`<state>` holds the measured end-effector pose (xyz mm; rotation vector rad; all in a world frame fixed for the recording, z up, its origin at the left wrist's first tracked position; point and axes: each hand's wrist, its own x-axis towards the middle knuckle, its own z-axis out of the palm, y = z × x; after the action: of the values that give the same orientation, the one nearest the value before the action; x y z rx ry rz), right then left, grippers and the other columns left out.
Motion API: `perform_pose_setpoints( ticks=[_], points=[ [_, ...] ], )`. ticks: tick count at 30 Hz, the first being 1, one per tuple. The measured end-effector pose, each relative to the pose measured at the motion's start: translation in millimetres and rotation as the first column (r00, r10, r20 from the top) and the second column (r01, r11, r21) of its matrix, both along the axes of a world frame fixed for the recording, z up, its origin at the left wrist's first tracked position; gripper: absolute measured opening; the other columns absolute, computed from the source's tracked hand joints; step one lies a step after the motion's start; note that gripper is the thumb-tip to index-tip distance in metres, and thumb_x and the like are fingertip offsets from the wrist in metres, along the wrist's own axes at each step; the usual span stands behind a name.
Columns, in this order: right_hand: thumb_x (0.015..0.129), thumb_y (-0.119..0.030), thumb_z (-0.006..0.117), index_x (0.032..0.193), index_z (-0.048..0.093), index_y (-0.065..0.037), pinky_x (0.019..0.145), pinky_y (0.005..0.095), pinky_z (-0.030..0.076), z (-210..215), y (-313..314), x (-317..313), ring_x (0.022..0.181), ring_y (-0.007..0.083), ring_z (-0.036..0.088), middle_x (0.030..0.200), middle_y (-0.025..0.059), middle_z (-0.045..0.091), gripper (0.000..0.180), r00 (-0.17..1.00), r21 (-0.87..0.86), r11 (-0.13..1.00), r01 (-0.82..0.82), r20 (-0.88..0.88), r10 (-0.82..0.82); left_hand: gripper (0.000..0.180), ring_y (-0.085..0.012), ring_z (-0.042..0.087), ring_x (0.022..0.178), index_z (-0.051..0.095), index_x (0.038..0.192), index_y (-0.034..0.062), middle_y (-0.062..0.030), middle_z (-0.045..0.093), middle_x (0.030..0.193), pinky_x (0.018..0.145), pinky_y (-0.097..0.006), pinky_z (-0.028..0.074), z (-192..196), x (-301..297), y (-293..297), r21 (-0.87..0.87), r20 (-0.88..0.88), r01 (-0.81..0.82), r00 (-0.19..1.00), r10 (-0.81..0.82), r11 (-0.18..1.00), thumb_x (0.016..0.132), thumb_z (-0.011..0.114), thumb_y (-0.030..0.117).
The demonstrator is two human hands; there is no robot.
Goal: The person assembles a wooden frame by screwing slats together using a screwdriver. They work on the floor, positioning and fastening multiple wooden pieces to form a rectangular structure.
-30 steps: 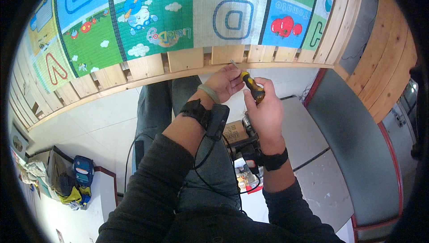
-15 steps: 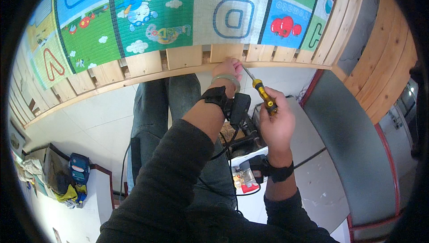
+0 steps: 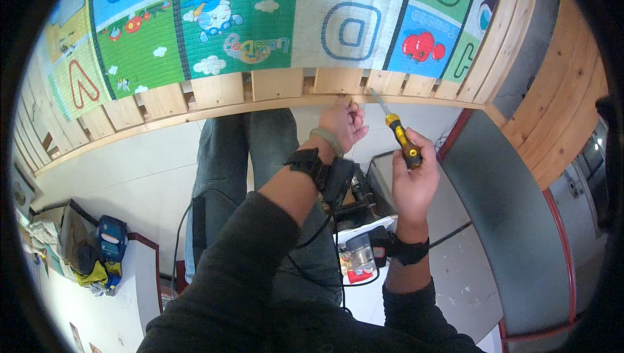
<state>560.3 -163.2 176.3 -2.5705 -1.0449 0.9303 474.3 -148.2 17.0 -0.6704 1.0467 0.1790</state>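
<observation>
My right hand [image 3: 416, 174] is wrapped round the yellow and black handle of a screwdriver [image 3: 403, 140]. Its metal shaft slants up and left, and the tip shows against the slats just past the front rail. Just left of it, my left hand [image 3: 343, 122] is at the front rail [image 3: 279, 102] of a slatted wooden frame, its fingers curled in. Whether something small is in them cannot be made out. Above both hands lie light wooden slats [image 3: 278, 84], partly covered by a colourful play mat [image 3: 240, 28] with letters and cartoon pictures.
Beneath my arms, a box of tools [image 3: 367, 207] sits beside my legs [image 3: 260, 151]. Black cables hang from the straps on my wrists. A grey-padded bench with red edging [image 3: 513, 203] stands at right. Bags and cloths [image 3: 97, 249] are piled at lower left.
My left hand has come down slightly from the slat edge, fingers now more curled. The screwdriver has shifted right, its tip apart from the left fingers. The whole view has moved slightly.
</observation>
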Motion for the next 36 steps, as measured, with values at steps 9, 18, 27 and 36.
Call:
perform_pose_setpoints(
  ticks=[9,18,27,36],
  points=[
    [0.087,0.002,0.060,0.120,0.054,-0.002,0.088,0.0278,0.046,-12.0,-5.9,-8.1,0.099,0.0147,0.057,0.112,0.0098,0.059,0.034,0.987,0.101,0.995,0.020,-0.158,-0.003,0.014,-0.0109,0.056,0.071,0.066,0.089,0.0079,-0.0044,0.063,0.078,0.066,-0.028,0.046,-5.6,-214.1,97.3,0.531,-0.834,0.810,0.552,-0.017,0.247,0.089,0.052,0.013],
    [0.089,-0.001,0.059,0.120,0.053,0.000,0.086,0.0271,0.046,-29.5,5.6,-38.0,0.095,0.0133,0.056,0.108,0.0081,0.058,0.032,0.959,0.176,0.982,0.063,-0.282,-0.012,0.025,-0.0181,0.061,0.074,0.065,0.091,0.0040,-0.0066,0.067,0.082,0.073,-0.031,0.048,-18.3,-395.1,223.9,-0.142,-0.944,0.969,-0.194,0.269,0.200,0.082,0.068,0.028],
    [0.092,-0.008,0.057,0.124,0.051,-0.008,0.074,0.0250,0.049,-28.7,2.7,-65.8,0.087,0.0101,0.056,0.107,0.0048,0.059,0.033,0.761,0.074,0.877,0.474,-0.536,-0.366,0.027,-0.0211,0.051,0.074,0.053,0.102,-0.0006,-0.0095,0.052,0.086,0.071,-0.034,0.044,-25.9,-348.5,168.2,0.019,-0.906,0.939,-0.128,0.403,0.342,0.078,0.063,0.008],
    [0.097,-0.028,0.048,0.098,0.051,-0.014,0.060,0.0247,0.043,-33.3,-22.0,-90.0,0.069,0.0113,0.050,0.087,0.0017,0.053,0.014,0.238,-0.274,0.495,0.825,-0.626,-0.743,0.025,-0.0135,0.058,0.072,0.056,0.110,0.0066,-0.0055,0.061,0.084,0.067,-0.028,0.048,27.5,-209.5,24.6,0.560,-0.760,0.824,0.467,-0.452,-0.089,0.087,0.061,0.015]
  ],
)
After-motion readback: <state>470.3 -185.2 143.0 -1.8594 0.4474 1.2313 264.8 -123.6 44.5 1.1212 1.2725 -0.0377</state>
